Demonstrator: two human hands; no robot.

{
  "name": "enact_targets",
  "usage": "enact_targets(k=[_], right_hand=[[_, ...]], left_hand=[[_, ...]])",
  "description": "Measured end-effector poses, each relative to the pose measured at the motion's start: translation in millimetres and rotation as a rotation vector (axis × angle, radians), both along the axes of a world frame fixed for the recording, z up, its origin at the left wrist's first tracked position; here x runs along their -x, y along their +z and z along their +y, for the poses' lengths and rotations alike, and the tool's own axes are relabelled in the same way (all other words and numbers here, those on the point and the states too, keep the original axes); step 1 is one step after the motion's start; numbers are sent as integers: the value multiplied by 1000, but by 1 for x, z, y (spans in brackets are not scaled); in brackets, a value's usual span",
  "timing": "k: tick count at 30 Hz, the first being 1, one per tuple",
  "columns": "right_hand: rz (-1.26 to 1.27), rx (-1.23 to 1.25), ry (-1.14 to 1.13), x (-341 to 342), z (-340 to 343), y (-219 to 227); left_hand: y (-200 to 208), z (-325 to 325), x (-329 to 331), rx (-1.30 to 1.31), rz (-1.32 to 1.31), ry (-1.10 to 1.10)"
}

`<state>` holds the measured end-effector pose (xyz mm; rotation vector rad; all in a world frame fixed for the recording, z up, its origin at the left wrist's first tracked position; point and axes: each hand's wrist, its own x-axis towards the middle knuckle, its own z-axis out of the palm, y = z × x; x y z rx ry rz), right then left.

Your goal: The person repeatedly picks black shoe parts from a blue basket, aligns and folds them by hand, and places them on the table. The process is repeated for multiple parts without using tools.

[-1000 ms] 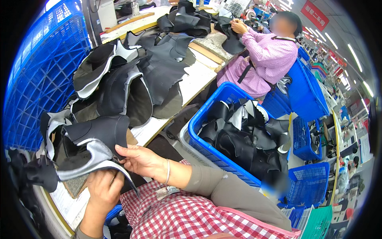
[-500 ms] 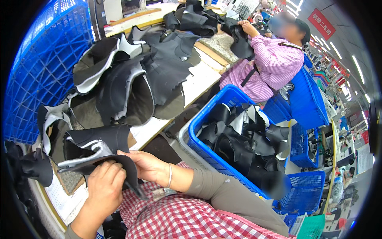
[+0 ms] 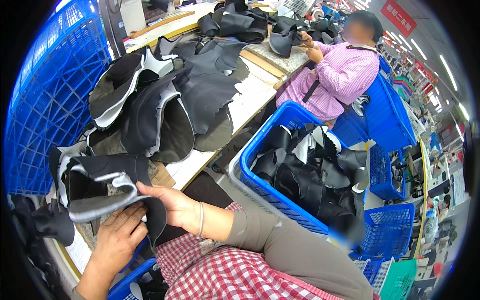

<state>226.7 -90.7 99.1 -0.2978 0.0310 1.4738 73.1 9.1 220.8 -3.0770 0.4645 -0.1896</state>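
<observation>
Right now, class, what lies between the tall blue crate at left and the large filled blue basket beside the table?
The head view shows mainly black pieces, some pale-edged, overlapping on the white worktable.

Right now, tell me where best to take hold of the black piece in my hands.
Probably by its right-hand flap, coming from your side: that end reaches past the workbench edge, between your left hand and right hand, while the left part curves into an open, pale-edged loop, likely floppier.

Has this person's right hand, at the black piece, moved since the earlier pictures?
Yes, slightly: the right hand has shifted left in the picture, judged against the black heap lying on the table.
</observation>
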Motion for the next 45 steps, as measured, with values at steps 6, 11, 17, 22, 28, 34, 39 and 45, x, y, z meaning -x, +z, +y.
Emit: enact_targets(k=[6, 11, 17, 22, 28, 34, 39, 45], right_hand=[[-75, 144, -83, 4, 11, -2], [-93, 58, -26, 13, 14, -5], [-136, 126, -146, 2, 6, 0], [-124, 106, -116, 5, 7, 5], [-112, 92, -133, 6, 4, 2], [-82, 94, -76, 10, -6, 3], [-140, 61, -121, 6, -14, 4], [-35, -125, -73, 0, -9, 5]], left_hand=[[4, 3, -5, 253, -4, 146], [-6, 6, 2, 263, 45, 359], [-37, 23, 9, 49, -185, 343], [-31, -24, 23, -247, -110, 247], [-14, -28, 20, -513, 11, -127], [-14, -8, 4, -5, 213, -28], [-15, -30, -7, -387, 31, 12], [-32, -5, -16, -228, -215, 155]])
